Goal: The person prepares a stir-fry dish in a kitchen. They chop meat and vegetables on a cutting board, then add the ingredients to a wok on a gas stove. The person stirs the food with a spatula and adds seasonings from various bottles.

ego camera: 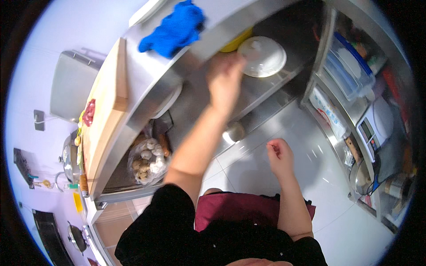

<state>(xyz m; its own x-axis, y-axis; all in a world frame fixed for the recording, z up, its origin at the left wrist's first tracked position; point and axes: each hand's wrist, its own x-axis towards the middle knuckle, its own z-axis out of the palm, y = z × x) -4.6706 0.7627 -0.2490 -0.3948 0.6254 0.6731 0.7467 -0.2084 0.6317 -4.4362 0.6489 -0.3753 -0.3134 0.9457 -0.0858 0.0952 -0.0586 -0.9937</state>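
My left hand [227, 71], blurred, reaches over the lower metal shelf [196, 99] beneath the counter. Just beyond its fingers is a white round lid [264, 58] with a knob, and a yellow bowl [237, 41] shows partly behind that lid. Blur hides whether the fingers hold or touch anything. Above the tiled floor, my right hand [280, 156] hangs with its fingers curled in, and nothing shows in it. On the same shelf, nearer to me, lie a clear plastic bag of garlic [151, 163] and a white dish [169, 101], partly hidden by the counter edge.
A wooden cutting board [116, 83] bears raw meat [89, 112]; a knife handle [84, 186] is at its near end. A blue cloth [176, 28] lies on the counter. Right-hand shelves hold a kitchen scale [374, 126], a plastic container [347, 69] and a ladle [361, 176].
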